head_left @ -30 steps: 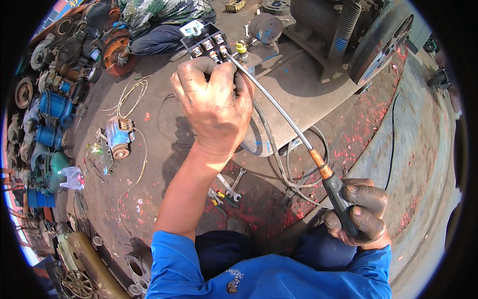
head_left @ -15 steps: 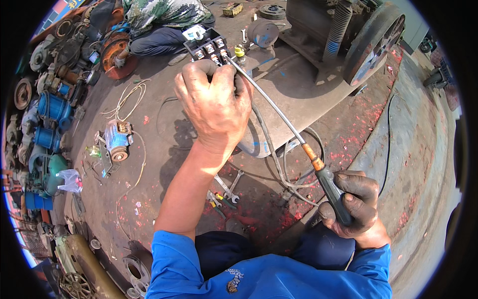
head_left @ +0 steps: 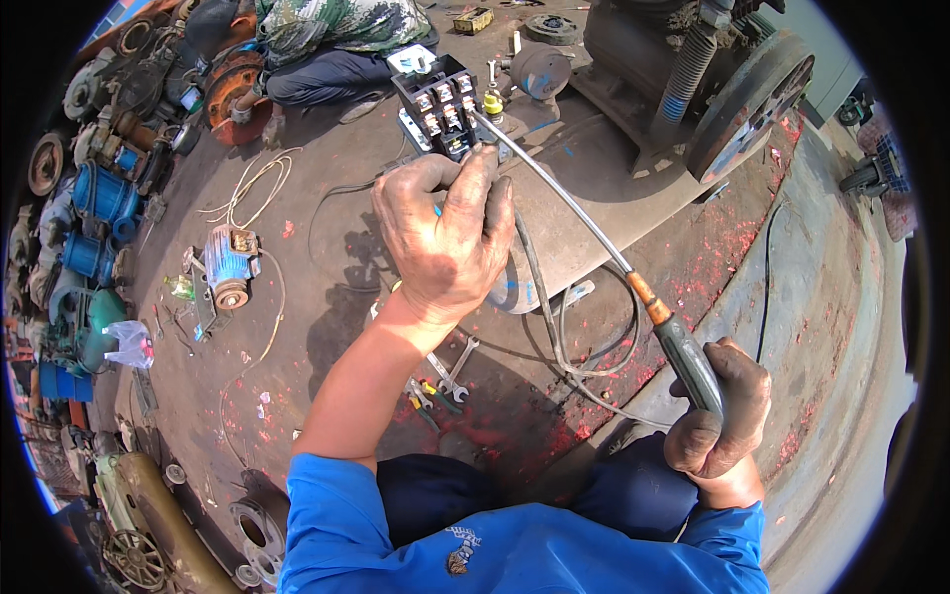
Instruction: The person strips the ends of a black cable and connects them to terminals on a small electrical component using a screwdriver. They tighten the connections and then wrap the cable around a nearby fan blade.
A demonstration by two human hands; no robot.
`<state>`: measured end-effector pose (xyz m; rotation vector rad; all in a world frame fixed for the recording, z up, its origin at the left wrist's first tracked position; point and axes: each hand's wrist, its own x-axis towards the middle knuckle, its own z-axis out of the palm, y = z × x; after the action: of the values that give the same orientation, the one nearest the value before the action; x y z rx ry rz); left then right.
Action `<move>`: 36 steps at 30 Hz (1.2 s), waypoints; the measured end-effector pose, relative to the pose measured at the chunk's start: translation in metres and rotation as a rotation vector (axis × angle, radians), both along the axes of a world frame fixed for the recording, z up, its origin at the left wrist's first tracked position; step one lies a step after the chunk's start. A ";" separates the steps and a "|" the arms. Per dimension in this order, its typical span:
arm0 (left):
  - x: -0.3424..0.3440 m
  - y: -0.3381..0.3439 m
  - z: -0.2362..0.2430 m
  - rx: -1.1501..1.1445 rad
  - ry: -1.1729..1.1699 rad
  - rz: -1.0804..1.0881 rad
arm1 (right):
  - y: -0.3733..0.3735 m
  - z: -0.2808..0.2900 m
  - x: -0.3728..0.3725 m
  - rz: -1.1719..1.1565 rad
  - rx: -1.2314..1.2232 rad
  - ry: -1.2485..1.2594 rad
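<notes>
My left hand is closed, fingers curled and bunched just below a black terminal block with several silvery screw terminals; what the fingertips hold, if anything, I cannot make out. My right hand grips the dark handle of a long screwdriver with an orange ferrule. Its thin steel shaft runs up diagonally to the block’s right side, beside a small yellow-topped part. A grey cable loops down behind my left hand toward the floor.
A large machine with a flywheel rests on a metal tank. A co-worker in camouflage sits beyond. Blue motor, wrenches and pliers lie on the floor. Piled machinery lines the left.
My left hand has dropped lower and to the right, uncovering more of the block’s lower part. The screwdriver’s handle and my right hand have shifted slightly, the tip staying at the block.
</notes>
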<state>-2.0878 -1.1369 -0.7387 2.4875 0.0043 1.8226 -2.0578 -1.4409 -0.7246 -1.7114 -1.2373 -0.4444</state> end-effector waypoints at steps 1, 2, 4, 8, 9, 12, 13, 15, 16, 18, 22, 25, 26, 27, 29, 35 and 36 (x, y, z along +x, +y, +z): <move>-0.007 0.002 -0.009 0.055 -0.005 -0.056 | -0.003 0.000 -0.002 -0.025 -0.017 -0.020; -0.011 0.004 -0.015 0.110 -0.009 -0.112 | -0.004 0.002 -0.003 -0.050 -0.033 -0.041; -0.011 0.003 -0.022 0.117 -0.023 -0.135 | 0.003 0.013 0.002 -0.034 -0.046 -0.229; -0.016 0.003 -0.022 0.081 -0.005 -0.132 | 0.013 0.040 -0.012 -0.033 -0.264 -0.468; -0.017 0.002 -0.021 0.079 -0.016 -0.144 | 0.009 0.037 -0.013 -0.058 -0.271 -0.511; -0.020 -0.001 -0.018 0.059 -0.025 -0.169 | 0.012 0.035 -0.015 -0.159 -0.252 -0.520; -0.021 0.000 -0.017 0.051 -0.029 -0.173 | 0.018 0.031 -0.014 -0.193 -0.162 -0.486; -0.024 0.003 -0.017 0.025 -0.039 -0.173 | 0.007 0.042 -0.017 -0.190 -0.312 -0.322; -0.024 0.005 -0.016 0.007 -0.045 -0.177 | 0.000 0.042 -0.016 -0.168 -0.350 -0.283; -0.025 0.007 -0.017 -0.038 -0.055 -0.171 | 0.007 0.042 -0.019 -0.145 -0.294 -0.368; -0.025 0.010 -0.011 -0.098 -0.027 -0.157 | 0.018 0.034 -0.023 -0.160 -0.154 -0.655; -0.030 0.009 -0.010 -0.119 0.018 -0.144 | 0.011 0.044 -0.028 -0.154 -0.245 -0.407; -0.031 0.010 -0.012 -0.125 0.024 -0.139 | -0.001 0.048 -0.028 -0.111 -0.351 -0.243; -0.031 0.010 -0.014 -0.132 0.031 -0.135 | -0.001 0.041 -0.026 -0.125 -0.312 -0.285; -0.026 0.005 -0.011 -0.131 0.022 -0.129 | 0.003 0.036 -0.026 -0.162 -0.232 -0.438; -0.014 0.007 -0.008 -0.068 -0.047 -0.102 | 0.007 0.037 -0.018 -0.179 -0.165 -0.383; -0.015 0.008 -0.007 -0.032 -0.037 -0.058 | -0.003 0.056 -0.021 -0.185 -0.466 -0.286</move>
<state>-2.1033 -1.1288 -0.7452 2.4063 -0.0403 1.8307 -2.0788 -1.4436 -0.6690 -2.2292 -1.4753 -0.5563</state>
